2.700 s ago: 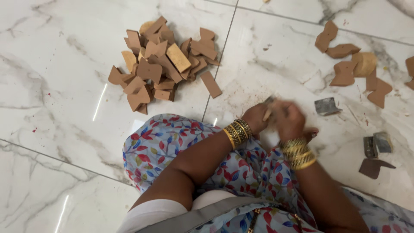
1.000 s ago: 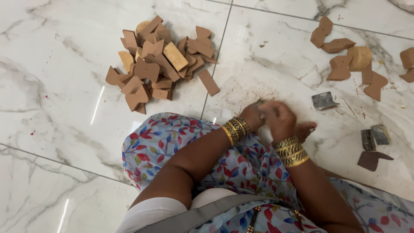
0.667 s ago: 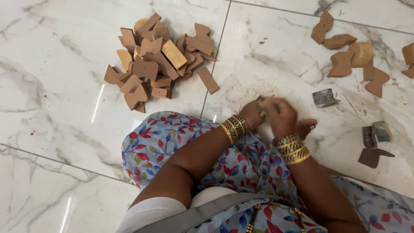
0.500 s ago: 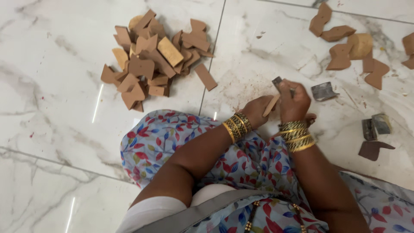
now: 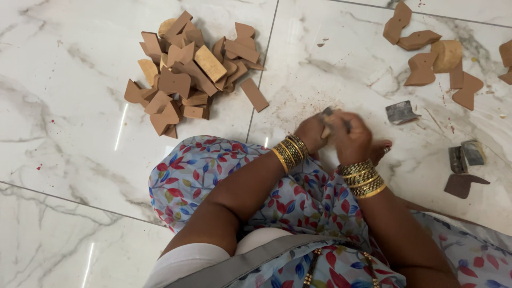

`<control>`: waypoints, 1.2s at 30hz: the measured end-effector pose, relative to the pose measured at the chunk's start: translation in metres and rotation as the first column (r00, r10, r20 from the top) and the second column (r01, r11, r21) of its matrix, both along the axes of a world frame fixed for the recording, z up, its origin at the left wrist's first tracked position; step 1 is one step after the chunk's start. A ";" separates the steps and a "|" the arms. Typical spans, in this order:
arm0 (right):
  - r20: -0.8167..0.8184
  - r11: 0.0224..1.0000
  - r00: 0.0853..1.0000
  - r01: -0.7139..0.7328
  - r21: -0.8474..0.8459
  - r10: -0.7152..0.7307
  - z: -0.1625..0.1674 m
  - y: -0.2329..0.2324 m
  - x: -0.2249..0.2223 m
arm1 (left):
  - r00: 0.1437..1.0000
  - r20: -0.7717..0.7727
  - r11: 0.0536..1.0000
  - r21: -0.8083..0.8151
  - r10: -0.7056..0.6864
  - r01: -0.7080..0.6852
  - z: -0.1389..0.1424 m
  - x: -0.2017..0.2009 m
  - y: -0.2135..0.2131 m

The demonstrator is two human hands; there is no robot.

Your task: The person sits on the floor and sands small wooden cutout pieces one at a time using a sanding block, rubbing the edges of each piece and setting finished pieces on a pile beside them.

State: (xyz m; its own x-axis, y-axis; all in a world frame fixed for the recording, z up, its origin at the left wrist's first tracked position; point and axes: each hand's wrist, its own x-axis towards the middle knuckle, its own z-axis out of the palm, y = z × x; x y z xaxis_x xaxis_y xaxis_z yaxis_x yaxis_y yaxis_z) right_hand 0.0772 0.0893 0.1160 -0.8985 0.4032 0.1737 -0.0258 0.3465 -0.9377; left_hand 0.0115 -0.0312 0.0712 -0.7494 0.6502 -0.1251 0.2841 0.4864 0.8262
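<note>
Two hands, joined at centre frame above a floral-clad knee:
- left hand (image 5: 312, 134), gold bangles at wrist, fingers curled onto a small tan wooden piece (image 5: 324, 132);
- right hand (image 5: 352, 137), gold bangles at wrist, closed around a dark tool tip (image 5: 326, 111) that pokes out at 11 o'clock of the knuckles; tool kind not discernible.
- Hands pressed together, touching, both clamped on the wooden piece; piece mostly hidden, only a pale sliver visible between them.

One marble floor (image 5: 64, 133), white with grey veins, grout line running from 12 o'clock down toward the hands; brown dust scattered just at 12 o'clock of the hands.

One large pile of wooden cut-outs (image 5: 192, 69), brown and tan, assorted angular shapes, at 10 o'clock of the hands, well apart; one loose rectangular strip (image 5: 254, 95) at its 4 o'clock edge.

One smaller group of wooden shapes (image 5: 434, 50), including a round pale block, at 2 o'clock.

One grey folded scrap (image 5: 401, 112), near, at 3 o'clock of the hands.

Two small grey blocks (image 5: 465, 155) and one dark brown scrap (image 5: 462, 184), side by side, at 4 o'clock, near right frame edge.

One floral garment (image 5: 314, 202), blue with red and navy leaves, covering lap beneath both forearms.
</note>
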 end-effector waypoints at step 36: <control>-0.060 0.994 0.997 -0.049 -0.100 0.043 -0.005 -0.008 -0.005 | 0.996 -0.051 0.994 0.089 0.071 -0.066 -0.005 -0.001 -0.002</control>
